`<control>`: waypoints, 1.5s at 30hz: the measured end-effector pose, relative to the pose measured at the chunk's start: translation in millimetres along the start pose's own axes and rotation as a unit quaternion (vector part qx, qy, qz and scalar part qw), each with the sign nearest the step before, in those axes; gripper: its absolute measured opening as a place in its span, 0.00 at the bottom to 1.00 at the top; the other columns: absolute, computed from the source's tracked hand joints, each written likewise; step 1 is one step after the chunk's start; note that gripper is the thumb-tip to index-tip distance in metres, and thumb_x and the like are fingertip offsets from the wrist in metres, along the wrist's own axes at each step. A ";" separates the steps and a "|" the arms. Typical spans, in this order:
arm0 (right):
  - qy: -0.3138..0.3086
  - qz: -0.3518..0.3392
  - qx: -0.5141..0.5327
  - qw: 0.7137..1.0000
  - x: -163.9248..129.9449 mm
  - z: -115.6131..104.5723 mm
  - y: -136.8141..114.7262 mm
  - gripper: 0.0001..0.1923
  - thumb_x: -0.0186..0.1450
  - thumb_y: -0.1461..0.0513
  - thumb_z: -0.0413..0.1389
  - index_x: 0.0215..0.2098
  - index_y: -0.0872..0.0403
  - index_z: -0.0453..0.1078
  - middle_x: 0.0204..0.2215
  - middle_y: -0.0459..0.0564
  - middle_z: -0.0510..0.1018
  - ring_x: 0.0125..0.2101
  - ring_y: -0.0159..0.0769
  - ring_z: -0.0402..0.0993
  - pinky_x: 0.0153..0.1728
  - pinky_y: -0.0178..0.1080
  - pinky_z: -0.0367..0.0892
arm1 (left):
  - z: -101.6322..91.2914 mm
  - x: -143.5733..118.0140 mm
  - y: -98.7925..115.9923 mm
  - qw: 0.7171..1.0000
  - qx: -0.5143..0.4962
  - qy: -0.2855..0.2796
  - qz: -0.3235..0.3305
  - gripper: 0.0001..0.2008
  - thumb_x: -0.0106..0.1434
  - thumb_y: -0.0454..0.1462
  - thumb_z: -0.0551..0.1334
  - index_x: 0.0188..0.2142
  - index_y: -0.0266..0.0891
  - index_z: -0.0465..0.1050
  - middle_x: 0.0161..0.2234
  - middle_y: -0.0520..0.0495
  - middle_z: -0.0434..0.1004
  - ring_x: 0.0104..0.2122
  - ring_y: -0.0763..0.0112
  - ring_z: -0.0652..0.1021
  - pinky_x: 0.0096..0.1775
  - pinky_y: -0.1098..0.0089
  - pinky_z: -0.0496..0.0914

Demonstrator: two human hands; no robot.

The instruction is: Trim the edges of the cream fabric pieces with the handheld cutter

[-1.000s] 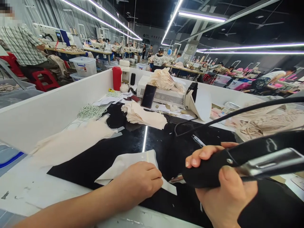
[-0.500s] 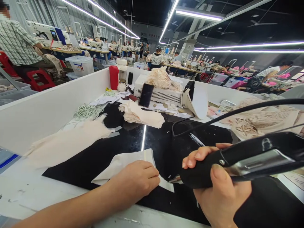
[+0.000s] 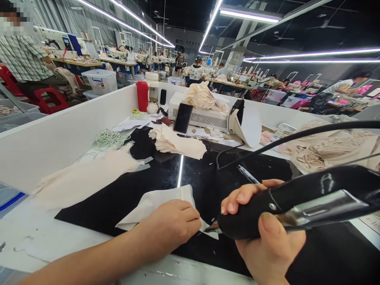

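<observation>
My right hand [image 3: 264, 237] grips a black handheld tool [image 3: 297, 200] with a metal lever and a black cable [image 3: 297, 136] arching off to the right. The tool's metal tip [image 3: 211, 227] meets the edge of a white fabric piece [image 3: 154, 204] lying on the black glass worktop [image 3: 124, 194]. My left hand [image 3: 170, 223] rests fist-like on that white piece, pressing it down just left of the tip.
Cream fabric pieces [image 3: 86, 178] and a stack [image 3: 176, 144] lie further back. A white box [image 3: 204, 117] with a phone [image 3: 183, 118] leaning on it, a red bottle [image 3: 142, 96] and a white partition wall [image 3: 59, 134] bound the bench. A pen [image 3: 247, 174] lies nearby. Other workers sit behind.
My right hand has brought the tool leftward, so its tip now sits closer to my left hand on the white piece. My left hand stays put.
</observation>
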State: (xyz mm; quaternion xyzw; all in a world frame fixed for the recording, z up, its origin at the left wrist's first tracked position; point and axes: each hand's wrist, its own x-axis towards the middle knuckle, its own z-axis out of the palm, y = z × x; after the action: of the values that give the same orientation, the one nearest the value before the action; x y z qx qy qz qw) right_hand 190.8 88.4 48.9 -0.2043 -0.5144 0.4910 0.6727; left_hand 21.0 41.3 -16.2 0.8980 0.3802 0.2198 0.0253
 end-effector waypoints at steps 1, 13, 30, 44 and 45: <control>-0.002 0.003 -0.002 1.000 0.0 -0.2 -0.5 0.18 0.63 0.56 0.70 0.47 0.47 0.72 0.28 0.41 0.77 0.22 0.34 0.75 0.22 0.38 0.75 | -0.3 0.0 0.0 1.000 -0.001 0.001 0.001 0.08 0.75 0.27 0.58 0.42 0.37 0.74 0.39 0.45 0.79 0.43 0.64 0.80 0.50 0.66 0.74; 0.030 -0.014 0.003 0.999 2.3 -10.9 -7.8 0.20 0.58 0.56 0.73 0.45 0.50 0.75 0.26 0.42 0.79 0.21 0.34 0.74 0.20 0.38 0.76 | 1.1 -1.4 -2.7 1.000 -0.006 -0.018 -0.015 0.08 0.74 0.26 0.58 0.42 0.36 0.74 0.42 0.44 0.80 0.44 0.61 0.79 0.52 0.64 0.73; 0.014 -0.026 -0.013 0.999 16.9 -28.9 14.5 0.16 0.66 0.58 0.68 0.49 0.47 0.72 0.31 0.42 0.78 0.24 0.33 0.76 0.25 0.37 0.77 | -18.5 -9.4 -35.8 0.996 0.011 0.040 -0.075 0.15 0.80 0.35 0.53 0.44 0.37 0.79 0.43 0.44 0.83 0.43 0.62 0.81 0.45 0.64 0.78; -0.037 -0.019 -0.041 0.998 32.9 17.7 45.9 0.14 0.64 0.60 0.65 0.40 0.47 0.64 0.27 0.38 0.75 0.22 0.32 0.73 0.26 0.38 0.72 | -55.0 -53.8 -0.2 0.956 0.009 -0.131 -0.264 0.14 0.78 0.33 0.54 0.38 0.41 0.77 0.39 0.50 0.77 0.33 0.69 0.80 0.36 0.68 0.71; -0.037 -0.018 -0.039 0.998 35.6 20.1 47.5 0.13 0.64 0.60 0.65 0.40 0.47 0.64 0.27 0.38 0.75 0.22 0.32 0.73 0.26 0.38 0.72 | -58.0 -50.4 2.0 0.949 0.013 -0.144 -0.281 0.14 0.78 0.33 0.54 0.36 0.41 0.76 0.38 0.51 0.76 0.31 0.70 0.80 0.34 0.68 0.70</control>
State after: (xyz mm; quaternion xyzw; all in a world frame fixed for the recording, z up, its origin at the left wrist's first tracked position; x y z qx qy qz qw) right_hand 151.1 135.3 37.2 -0.2028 -0.5612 0.4651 0.6539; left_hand -32.6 -2.2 17.6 0.7774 0.6121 0.0667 0.1286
